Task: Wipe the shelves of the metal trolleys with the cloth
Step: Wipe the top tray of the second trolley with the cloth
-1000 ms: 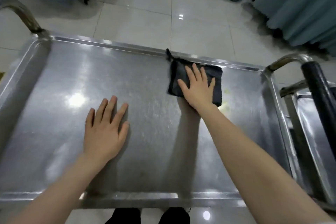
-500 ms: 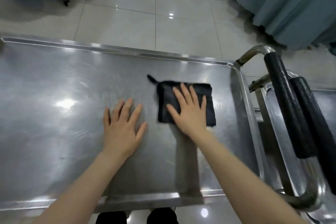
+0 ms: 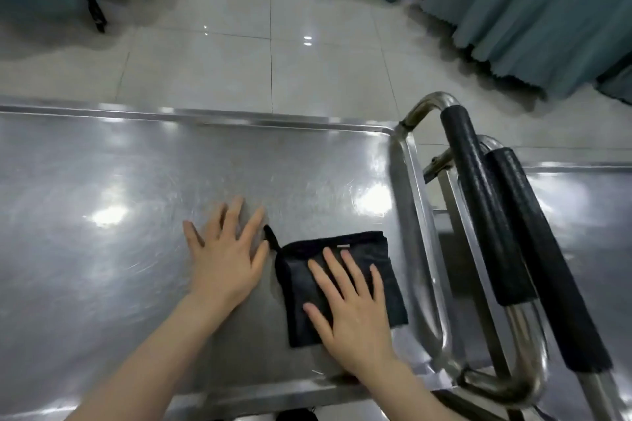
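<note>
- Right now the right hand (image 3: 355,314) is lying flat on the dark cloth (image 3: 362,246), with fingers straight and spread, pressing it down rather than gripping it.
- The cloth is sitting directly beneath that palm on the trolley shelf (image 3: 102,181), its far edge showing beyond the fingertips.
- The left hand (image 3: 225,260) is resting open on bare metal just left of the cloth, holding nothing, with its thumb close to the cloth's loop (image 3: 271,236).
- The shelf's raised rim (image 3: 407,215) is running just right of the right hand, so the next stroke is probably heading leftward, along the shelf's long axis.
</note>
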